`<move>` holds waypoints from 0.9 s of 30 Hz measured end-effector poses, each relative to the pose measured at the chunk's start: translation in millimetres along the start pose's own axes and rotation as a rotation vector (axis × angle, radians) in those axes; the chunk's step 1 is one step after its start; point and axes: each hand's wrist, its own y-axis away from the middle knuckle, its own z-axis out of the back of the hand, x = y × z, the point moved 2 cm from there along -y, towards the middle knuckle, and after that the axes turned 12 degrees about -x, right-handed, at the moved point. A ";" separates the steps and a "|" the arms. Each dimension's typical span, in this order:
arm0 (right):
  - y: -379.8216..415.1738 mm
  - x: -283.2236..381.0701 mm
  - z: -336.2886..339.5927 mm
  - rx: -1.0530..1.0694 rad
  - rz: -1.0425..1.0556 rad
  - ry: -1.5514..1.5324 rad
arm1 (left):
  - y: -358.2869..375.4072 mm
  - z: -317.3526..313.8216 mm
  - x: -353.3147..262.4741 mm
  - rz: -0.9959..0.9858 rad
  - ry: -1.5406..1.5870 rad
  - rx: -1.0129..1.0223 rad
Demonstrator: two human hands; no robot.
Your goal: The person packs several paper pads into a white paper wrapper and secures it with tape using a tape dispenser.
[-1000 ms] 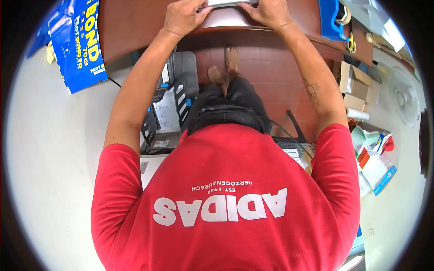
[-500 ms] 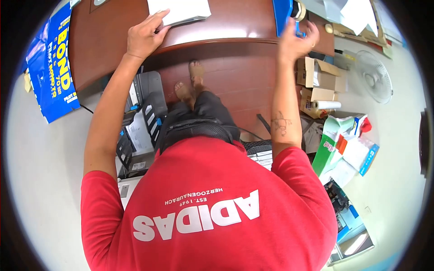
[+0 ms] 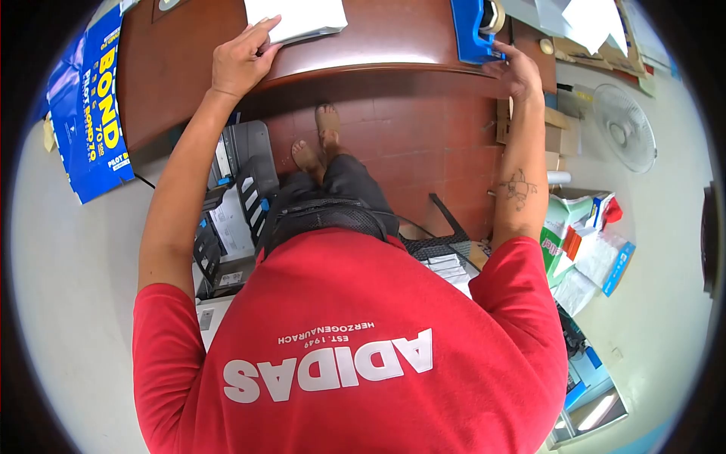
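At the top of the view, my left hand [image 3: 243,59] is closed at the near left corner of a stack of white paper [image 3: 302,19], its fingers on the top sheet and its thumb by the edge. To the right, a blue tape dispenser [image 3: 470,38] with a roll of tape [image 3: 493,17] stands on the brown desk [image 3: 378,49]. My right hand [image 3: 520,73] has its finger and thumb around the dispenser's near right end. Whether a strip of tape is between those fingertips is too small to see.
A blue paper wrapper [image 3: 89,113] hangs at the desk's left edge. On the right are a fan [image 3: 624,129], cardboard boxes [image 3: 556,136] and a pile of packaging [image 3: 582,242]. Below the desk's left side stands a black and grey machine [image 3: 253,151].
My right hand has moved right and down, from over the dispenser to its near right end, and its fingers have come together there. My left hand stays on the paper.
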 end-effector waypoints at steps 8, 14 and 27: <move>47.7 -11.0 8.5 -0.133 0.100 -0.113 | 1.8 -4.6 3.4 -0.025 -0.004 -0.029; 0.3 -112.2 21.9 -0.466 0.372 0.614 | -2.3 3.4 -8.6 0.074 -0.044 0.046; 183.5 -56.1 -233.7 0.232 1.491 0.308 | -10.4 15.8 -20.0 0.064 0.011 0.011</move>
